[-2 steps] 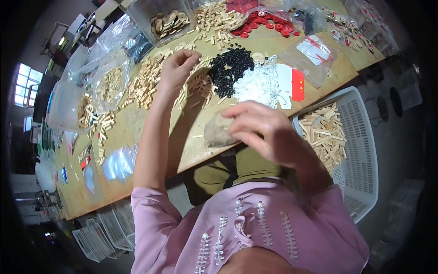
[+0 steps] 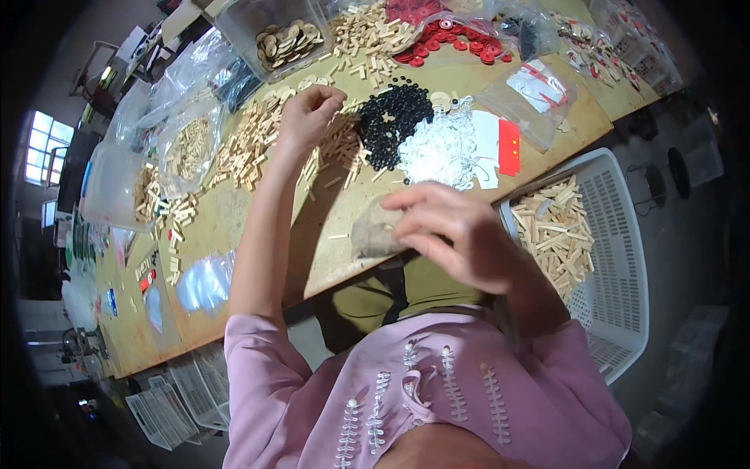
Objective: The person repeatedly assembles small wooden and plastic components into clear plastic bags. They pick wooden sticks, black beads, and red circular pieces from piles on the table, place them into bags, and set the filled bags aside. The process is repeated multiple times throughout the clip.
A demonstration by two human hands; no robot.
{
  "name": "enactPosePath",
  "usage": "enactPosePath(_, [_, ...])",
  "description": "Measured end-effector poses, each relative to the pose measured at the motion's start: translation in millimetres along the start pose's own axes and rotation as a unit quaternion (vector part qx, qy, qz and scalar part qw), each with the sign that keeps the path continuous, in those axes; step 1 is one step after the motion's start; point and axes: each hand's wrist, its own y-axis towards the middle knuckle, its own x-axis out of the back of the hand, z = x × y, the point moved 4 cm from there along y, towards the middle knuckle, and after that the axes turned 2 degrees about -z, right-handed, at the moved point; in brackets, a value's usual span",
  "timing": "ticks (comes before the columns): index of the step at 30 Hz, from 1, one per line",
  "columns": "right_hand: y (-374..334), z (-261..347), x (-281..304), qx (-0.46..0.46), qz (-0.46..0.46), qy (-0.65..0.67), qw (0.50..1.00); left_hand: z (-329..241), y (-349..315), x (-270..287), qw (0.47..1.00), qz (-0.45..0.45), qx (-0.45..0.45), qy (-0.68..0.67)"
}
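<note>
A worker in a pink top (image 2: 301,410) sits at a table strewn with small parts. A clear plastic bag (image 2: 373,237) lies at 9 o'clock from the right hand (image 2: 459,232), against its bent fingers; blur hides whether they pinch it. The bag seems broader toward 7 o'clock, its long axis uncertain. Beside it, a lone wooden stick (image 2: 338,235) runs from 9 to 3 o'clock. The left hand (image 2: 311,113) has its fingertips drawn together toward 2 o'clock, any contents impossible to tell, with wooden pieces (image 2: 248,148) at 8 o'clock.
</note>
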Motion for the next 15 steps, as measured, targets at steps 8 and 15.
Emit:
enactPosePath(8, [-24.3,1.9,27.1,-0.026,-0.05,0.038,0.998,-2.7,100.1,-54.9,0.951,-0.061,-0.014,0.303])
enactPosePath(15, [-33.3,-13.4,41.0,-0.023,-0.069,0.036,0.997,45.2,157.1,-61.2,0.96,-0.001,-0.027,0.28])
